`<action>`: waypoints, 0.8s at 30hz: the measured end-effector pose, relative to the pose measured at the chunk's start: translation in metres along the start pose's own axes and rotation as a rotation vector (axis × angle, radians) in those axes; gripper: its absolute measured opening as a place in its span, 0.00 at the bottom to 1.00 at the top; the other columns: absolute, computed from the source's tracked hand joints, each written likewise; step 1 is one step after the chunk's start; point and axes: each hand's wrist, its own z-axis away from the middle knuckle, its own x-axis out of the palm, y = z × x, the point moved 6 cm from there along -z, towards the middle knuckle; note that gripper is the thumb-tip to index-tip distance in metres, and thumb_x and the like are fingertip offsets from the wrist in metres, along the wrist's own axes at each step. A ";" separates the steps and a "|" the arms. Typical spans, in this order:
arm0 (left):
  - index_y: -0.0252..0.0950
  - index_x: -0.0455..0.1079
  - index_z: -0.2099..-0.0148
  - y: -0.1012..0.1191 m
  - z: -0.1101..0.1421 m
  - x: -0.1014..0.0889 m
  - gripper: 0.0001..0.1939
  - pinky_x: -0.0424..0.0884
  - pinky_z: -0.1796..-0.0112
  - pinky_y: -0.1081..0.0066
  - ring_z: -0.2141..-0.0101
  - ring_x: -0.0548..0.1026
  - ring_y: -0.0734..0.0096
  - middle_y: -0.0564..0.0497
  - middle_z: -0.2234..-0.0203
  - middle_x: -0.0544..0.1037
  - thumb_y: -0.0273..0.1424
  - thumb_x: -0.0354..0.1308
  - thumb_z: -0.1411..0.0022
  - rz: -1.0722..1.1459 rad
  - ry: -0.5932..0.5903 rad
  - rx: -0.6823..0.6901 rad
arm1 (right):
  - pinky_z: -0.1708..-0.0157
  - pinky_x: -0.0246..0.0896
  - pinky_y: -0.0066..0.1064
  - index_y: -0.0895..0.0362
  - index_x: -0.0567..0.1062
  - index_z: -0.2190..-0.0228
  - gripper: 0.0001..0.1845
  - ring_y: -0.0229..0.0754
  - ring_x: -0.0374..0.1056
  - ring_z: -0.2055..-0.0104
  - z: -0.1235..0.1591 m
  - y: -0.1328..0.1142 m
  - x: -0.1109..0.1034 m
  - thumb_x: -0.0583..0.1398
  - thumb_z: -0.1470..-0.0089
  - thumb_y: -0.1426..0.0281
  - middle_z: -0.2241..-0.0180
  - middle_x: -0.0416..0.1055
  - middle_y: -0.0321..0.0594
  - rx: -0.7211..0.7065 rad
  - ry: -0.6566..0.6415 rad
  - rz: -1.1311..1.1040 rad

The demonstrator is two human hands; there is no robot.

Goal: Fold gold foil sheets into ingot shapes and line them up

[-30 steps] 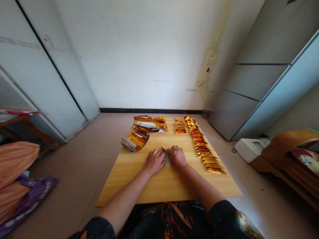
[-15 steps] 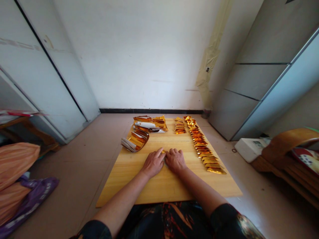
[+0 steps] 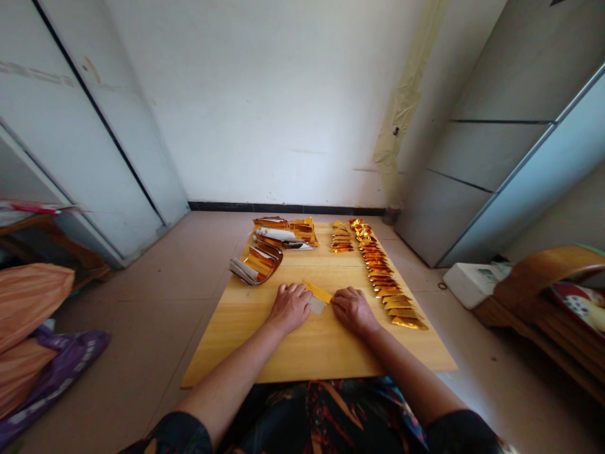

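Note:
A small sheet of gold foil paper (image 3: 318,292) lies partly folded on the wooden board, its pale back showing along the near side. My left hand (image 3: 289,307) is closed on the sheet's left end, fingers curled and covering that part. At the right end, the curled fingers of my right hand (image 3: 355,310) pinch the corner. A long row of folded gold foil pieces (image 3: 385,280) runs down the board's right side. Beside its far end is a shorter row of gold pieces (image 3: 341,238).
Curled stacks of gold foil sheets (image 3: 262,261) lie at the board's left, with more sheets and a white roll (image 3: 275,235) behind. The wooden board (image 3: 227,340) has its near edge at my lap. A purple bag (image 3: 61,378) sits on the floor at left, a white box (image 3: 475,284) at right.
My hands have moved apart, the right one shifting right. The gold foil paper, mostly covered before, now shows between them with its pale back visible.

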 end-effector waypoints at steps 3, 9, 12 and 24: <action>0.42 0.69 0.52 0.000 -0.002 -0.003 0.14 0.59 0.55 0.57 0.53 0.68 0.59 0.46 0.52 0.73 0.31 0.54 0.41 0.008 -0.021 0.005 | 0.58 0.56 0.35 0.53 0.76 0.59 0.14 0.44 0.64 0.57 0.002 0.012 -0.001 0.54 0.44 0.71 0.57 0.72 0.44 -0.009 0.043 -0.095; 0.42 0.70 0.53 0.000 -0.005 -0.007 0.14 0.59 0.56 0.58 0.55 0.68 0.59 0.47 0.54 0.74 0.35 0.54 0.40 0.011 -0.057 0.013 | 0.56 0.58 0.36 0.53 0.76 0.58 0.14 0.44 0.64 0.55 -0.007 0.003 0.007 0.53 0.42 0.72 0.56 0.73 0.44 -0.098 0.044 -0.143; 0.42 0.70 0.53 0.000 -0.005 -0.006 0.13 0.59 0.56 0.58 0.55 0.68 0.59 0.47 0.54 0.74 0.36 0.53 0.40 0.004 -0.065 0.016 | 0.57 0.56 0.35 0.52 0.77 0.62 0.13 0.42 0.64 0.57 -0.006 -0.005 0.009 0.53 0.41 0.72 0.58 0.74 0.41 -0.080 0.013 -0.105; 0.39 0.71 0.52 0.001 -0.006 -0.004 0.19 0.64 0.51 0.61 0.53 0.68 0.60 0.47 0.53 0.73 0.38 0.60 0.46 0.156 -0.140 0.216 | 0.57 0.52 0.33 0.54 0.75 0.66 0.07 0.42 0.63 0.58 -0.007 -0.013 0.006 0.59 0.45 0.65 0.63 0.73 0.40 -0.045 -0.021 -0.050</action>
